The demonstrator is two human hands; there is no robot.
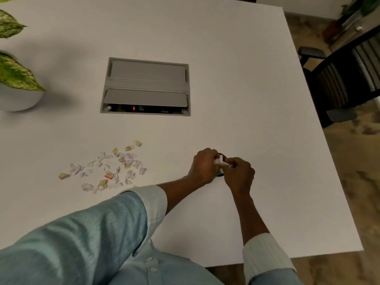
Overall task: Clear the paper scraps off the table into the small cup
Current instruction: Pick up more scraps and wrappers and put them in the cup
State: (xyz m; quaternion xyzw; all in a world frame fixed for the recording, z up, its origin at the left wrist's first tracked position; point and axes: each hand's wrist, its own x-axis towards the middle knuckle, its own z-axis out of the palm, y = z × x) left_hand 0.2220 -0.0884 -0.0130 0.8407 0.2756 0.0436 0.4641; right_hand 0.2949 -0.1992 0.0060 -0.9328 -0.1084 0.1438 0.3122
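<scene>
Several white, tan and one red paper scraps (112, 168) lie scattered on the white table (226, 89), left of my hands. My left hand (202, 166) and my right hand (239, 173) meet over a small dark cup (221, 156), which they mostly hide. Both hands pinch a bunch of white scraps (219, 162) right above the cup. Only the cup's dark rim shows between and below the hands.
A grey cable box (145, 87) is set into the table's middle, its front flap partly open with a red light. A white pot with green leaves (18, 79) stands at the far left. A dark chair (347, 79) sits beyond the table's right edge.
</scene>
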